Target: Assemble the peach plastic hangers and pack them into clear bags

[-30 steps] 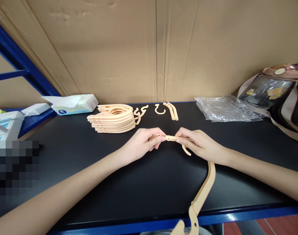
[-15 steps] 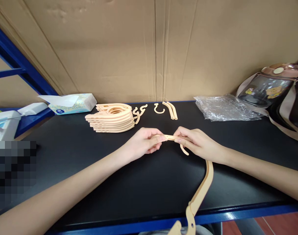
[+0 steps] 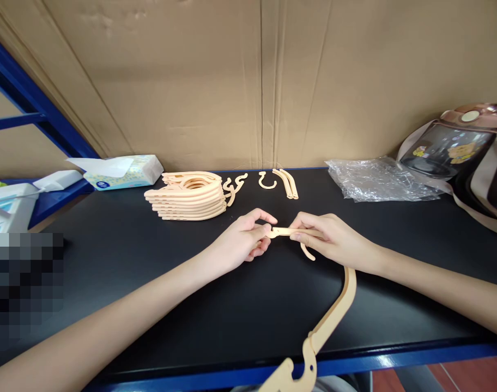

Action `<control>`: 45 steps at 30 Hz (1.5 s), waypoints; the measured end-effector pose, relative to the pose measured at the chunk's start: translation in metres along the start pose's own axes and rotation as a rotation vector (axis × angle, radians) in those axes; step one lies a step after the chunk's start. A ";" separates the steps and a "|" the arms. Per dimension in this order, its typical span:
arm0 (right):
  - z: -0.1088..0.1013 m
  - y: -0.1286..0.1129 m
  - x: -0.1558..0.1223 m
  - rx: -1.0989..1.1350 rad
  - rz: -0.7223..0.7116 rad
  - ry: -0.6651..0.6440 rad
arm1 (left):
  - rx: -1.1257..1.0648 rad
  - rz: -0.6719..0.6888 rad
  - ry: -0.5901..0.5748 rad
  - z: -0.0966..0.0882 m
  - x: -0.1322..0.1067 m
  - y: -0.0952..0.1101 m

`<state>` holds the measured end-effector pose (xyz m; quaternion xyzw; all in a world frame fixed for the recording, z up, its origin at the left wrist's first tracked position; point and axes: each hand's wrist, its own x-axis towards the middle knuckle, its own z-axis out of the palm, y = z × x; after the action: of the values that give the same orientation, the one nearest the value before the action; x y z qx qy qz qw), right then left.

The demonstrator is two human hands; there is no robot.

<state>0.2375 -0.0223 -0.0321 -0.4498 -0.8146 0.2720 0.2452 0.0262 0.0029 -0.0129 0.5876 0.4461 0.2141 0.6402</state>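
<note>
My right hand is closed around a cream plastic folding clothes hanger, pinching one arm between thumb and fingers. The hanger's hook curves down below that hand, and its other arm bends toward me past the table's front edge. My left hand has its thumb and lower fingers at the notched end of the pinched arm, while its index finger is raised off it. Part of that end is hidden behind the left thumb.
At the back left lies a stack of cream hanger pieces, with loose hooks beside it. Farther right are another hook and two curved strips. A tissue pack, clear plastic bag and strapped bottle stand around.
My left index finger has lifted away, showing more of the hanger's notched end. The lower hanger arm has swung slightly left. My right hand keeps its hold.
</note>
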 end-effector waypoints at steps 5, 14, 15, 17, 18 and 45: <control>0.001 -0.001 0.000 0.023 0.023 0.012 | 0.021 -0.019 0.027 0.002 -0.002 0.002; 0.001 -0.003 0.000 -0.001 0.036 0.001 | 0.204 0.130 -0.013 -0.008 0.001 -0.004; 0.001 -0.003 -0.001 -0.022 0.021 -0.011 | 0.235 0.142 -0.005 -0.010 0.002 -0.005; -0.001 -0.002 -0.002 -0.066 -0.014 -0.029 | 0.294 0.148 0.024 -0.013 0.002 -0.006; -0.002 -0.001 -0.002 -0.086 -0.033 -0.032 | 0.320 0.151 0.044 -0.015 0.002 -0.006; -0.013 0.025 0.002 -0.184 -0.035 0.139 | 0.178 0.274 -0.026 -0.028 0.001 -0.004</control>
<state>0.2604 -0.0068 -0.0388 -0.4739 -0.8248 0.1602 0.2635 0.0027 0.0180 -0.0146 0.7002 0.3706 0.2512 0.5562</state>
